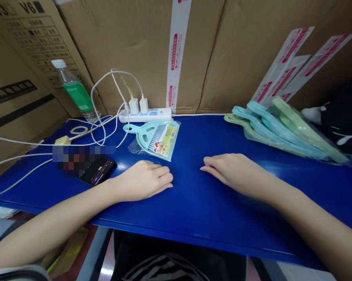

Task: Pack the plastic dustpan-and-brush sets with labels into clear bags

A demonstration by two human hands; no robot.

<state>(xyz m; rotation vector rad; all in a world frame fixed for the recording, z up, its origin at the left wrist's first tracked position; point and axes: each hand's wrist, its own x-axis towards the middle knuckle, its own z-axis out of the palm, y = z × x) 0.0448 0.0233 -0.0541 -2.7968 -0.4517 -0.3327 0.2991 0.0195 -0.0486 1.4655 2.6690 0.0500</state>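
My left hand point(146, 180) rests on the blue table point(187, 222) with its fingers curled in, and nothing shows in it. Just beyond it lies a mini dustpan and brush set point(154, 136), mint green, in a clear bag with a printed card. To the right, my right hand point(234, 171) is closed too, fingers together and thumb below, no object visible in it. Past that hand, at the back right, several bagged dustpan sets point(281, 128) in light blue and pale green are stacked on each other.
A power strip point(161, 114) with two white chargers sits against the cardboard point(129, 47). White cables loop over the table's left side, near a bottle with a green label point(79, 93). A lit phone point(98, 171) lies beside my left wrist. Dark patterned fabric point(340, 117) is at far right.
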